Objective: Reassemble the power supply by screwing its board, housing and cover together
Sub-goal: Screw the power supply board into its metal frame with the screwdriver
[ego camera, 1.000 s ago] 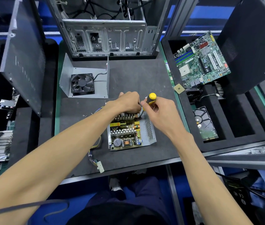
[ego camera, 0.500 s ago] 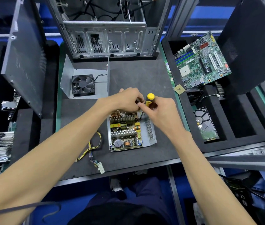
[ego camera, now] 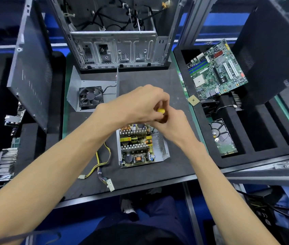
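Note:
The power supply board (ego camera: 135,147), with heat sinks and coils, lies in its grey metal housing (ego camera: 163,147) on the dark mat. A yellow-handled screwdriver (ego camera: 161,110) stands over the housing's far right corner. My right hand (ego camera: 173,126) grips its handle from the right. My left hand (ego camera: 142,105) curls over the handle's top and hides most of it. The tip and any screw are hidden. The grey cover (ego camera: 94,91) with a black fan lies apart at the far left. Yellow cables (ego camera: 101,163) trail from the board to white plugs.
An open PC case (ego camera: 119,48) stands at the back of the mat. A foam tray (ego camera: 264,142) on the right holds a motherboard (ego camera: 217,69), a CPU chip (ego camera: 193,100) and a hard drive (ego camera: 223,137). A grey side panel (ego camera: 30,71) leans at the left.
My left hand has risen from the board's far edge and now covers the top of the screwdriver handle. The right hand stays on the handle.

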`<control>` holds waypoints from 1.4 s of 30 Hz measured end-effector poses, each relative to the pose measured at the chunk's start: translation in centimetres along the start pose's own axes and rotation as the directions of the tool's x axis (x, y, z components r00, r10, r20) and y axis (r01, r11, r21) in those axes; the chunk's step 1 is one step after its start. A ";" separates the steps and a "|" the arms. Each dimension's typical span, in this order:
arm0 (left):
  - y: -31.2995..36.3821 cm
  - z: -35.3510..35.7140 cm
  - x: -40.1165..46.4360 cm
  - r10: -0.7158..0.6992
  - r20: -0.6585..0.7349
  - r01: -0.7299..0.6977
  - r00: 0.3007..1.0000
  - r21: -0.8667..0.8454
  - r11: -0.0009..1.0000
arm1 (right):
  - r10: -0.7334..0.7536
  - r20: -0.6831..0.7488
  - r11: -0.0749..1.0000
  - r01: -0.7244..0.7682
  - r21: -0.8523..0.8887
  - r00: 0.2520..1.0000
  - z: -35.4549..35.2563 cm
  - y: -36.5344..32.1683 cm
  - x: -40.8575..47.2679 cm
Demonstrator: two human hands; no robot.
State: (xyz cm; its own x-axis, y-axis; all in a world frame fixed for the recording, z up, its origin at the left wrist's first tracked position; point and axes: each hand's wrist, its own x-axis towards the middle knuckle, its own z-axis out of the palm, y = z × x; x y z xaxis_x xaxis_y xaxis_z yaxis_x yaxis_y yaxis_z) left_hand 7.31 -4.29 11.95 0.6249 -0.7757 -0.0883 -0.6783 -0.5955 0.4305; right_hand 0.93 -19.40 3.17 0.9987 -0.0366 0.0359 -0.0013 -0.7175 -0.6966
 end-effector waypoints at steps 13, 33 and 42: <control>1.3 0.3 -0.5 -0.017 0.034 0.014 0.999 0.073 0.997 | -0.074 0.002 0.995 0.074 0.073 0.997 -0.1 1.2 -1.1; 1.9 0.8 -1.4 -0.058 -0.013 0.059 0.998 0.114 0.992 | 0.013 0.016 0.993 -0.015 0.120 1.000 0.7 1.1 -1.3; 1.9 1.6 -1.7 -0.174 -0.130 0.185 0.976 0.083 0.979 | -0.009 -0.011 0.994 0.010 0.110 1.000 1.7 0.4 -1.2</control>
State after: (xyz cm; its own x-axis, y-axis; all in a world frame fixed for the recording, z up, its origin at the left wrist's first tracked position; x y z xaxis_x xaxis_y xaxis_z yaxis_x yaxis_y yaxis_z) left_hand 4.36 -4.44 11.44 0.7781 -0.6266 -0.0447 -0.5804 -0.7443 0.3304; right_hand -0.22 -18.45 1.65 0.9980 -0.0379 0.0502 0.0146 -0.6368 -0.7709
